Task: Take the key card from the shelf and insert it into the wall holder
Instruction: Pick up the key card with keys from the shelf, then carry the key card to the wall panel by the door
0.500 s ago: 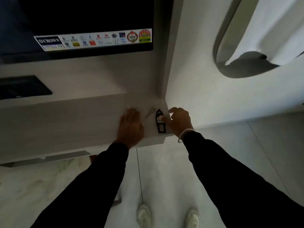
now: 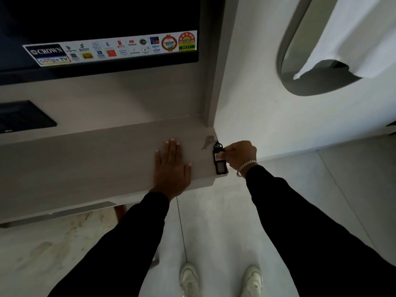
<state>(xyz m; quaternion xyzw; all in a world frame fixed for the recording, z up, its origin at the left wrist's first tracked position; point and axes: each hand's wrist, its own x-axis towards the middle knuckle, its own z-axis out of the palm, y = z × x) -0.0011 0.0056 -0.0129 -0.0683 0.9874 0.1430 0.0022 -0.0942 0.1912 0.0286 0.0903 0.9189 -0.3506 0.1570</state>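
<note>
Since the earlier frame the right hand [image 2: 241, 154] has curled further over the key card [image 2: 219, 160], its fingers now bent onto the tag's upper half; the left hand [image 2: 172, 168] has stayed flat. Nearest the viewer, two pale shoes [image 2: 189, 279] stand on the tiled floor [image 2: 214, 221], with black sleeves [image 2: 310, 221] reaching forward above them. The left hand lies palm down on the shelf [image 2: 85, 163], fingers spread and extended, gripping nothing. The right hand, wearing a chain bracelet [image 2: 246, 166], pinches the key card between thumb and bent fingers, partly closed around it. The key card, a black tag, lies on the shelf at its right end, its near end at the front edge. A metal key [image 2: 207, 142] on a ring is attached at the tag's far end, resting on the shelf. Farther off, a television [image 2: 107, 28] carrying a sticker strip [image 2: 111, 48] is mounted above the shelf.
</note>
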